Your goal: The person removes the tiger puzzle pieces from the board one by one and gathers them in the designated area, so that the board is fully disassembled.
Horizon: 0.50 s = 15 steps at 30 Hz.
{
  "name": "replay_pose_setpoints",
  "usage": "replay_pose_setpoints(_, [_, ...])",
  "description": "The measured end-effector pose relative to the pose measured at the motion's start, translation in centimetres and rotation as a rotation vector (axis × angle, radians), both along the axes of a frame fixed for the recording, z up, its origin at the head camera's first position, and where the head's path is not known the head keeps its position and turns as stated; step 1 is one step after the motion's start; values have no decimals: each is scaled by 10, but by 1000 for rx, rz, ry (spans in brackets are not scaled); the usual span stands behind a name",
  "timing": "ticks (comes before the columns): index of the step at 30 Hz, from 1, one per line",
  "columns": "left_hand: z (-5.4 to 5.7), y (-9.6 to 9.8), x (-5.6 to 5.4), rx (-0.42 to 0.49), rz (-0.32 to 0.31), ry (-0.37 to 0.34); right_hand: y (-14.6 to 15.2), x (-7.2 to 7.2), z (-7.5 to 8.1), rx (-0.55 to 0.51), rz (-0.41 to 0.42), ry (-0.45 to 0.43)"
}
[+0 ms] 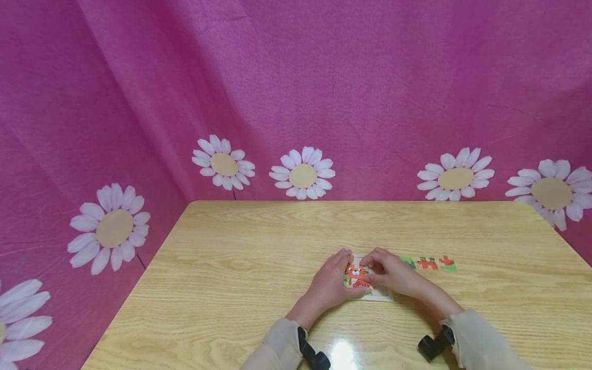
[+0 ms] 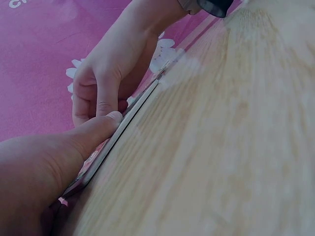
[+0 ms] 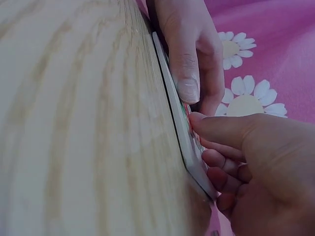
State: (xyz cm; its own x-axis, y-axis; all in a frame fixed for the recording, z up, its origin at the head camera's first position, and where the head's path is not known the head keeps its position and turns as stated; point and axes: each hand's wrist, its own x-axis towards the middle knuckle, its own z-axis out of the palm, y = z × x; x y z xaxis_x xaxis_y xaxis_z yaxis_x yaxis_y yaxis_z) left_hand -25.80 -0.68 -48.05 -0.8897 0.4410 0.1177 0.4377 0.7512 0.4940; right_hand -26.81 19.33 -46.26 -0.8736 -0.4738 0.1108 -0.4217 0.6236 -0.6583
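Orange tiger artwork (image 1: 356, 273) lies inside a white-bordered jigsaw tray (image 1: 386, 297), which rests on the wood-grain table (image 1: 231, 252) between the two hands. The step in hand appears to be fitting pieces into this tray.

The left hand (image 1: 329, 281) holds the tray's left side, its fingers close together and curved about the far part, its thumb laid along the near border. At the tray's right side, the right hand (image 1: 395, 272) reaches over the picture, thumb and index finger bent towards each other above the tiger; I cannot tell whether they pinch a piece or only press on one. Its other fingers curl under the palm in the right wrist view.

As I judge it, the next move calls for small alignment and gentle downward pressure, with the left hand keeping the tray from sliding.

Within the tray, the tiger's face and striped body show, while a pale strip is visible at the lower right. Right of the tray lie a green jigsaw piece (image 1: 408, 261), partly hidden, and two red-and-green jigsaw pieces (image 1: 427, 264).
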Motion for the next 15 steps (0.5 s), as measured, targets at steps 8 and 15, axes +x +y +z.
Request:
replay_pose_setpoints(8, [-1, 0, 0, 2, -1, -1, -1, -2, 2, -25, 14, -67])
replay_pose_setpoints(15, [-1, 0, -1, 4, -4, -15, -2, -2, -1, -46, -20, -59])
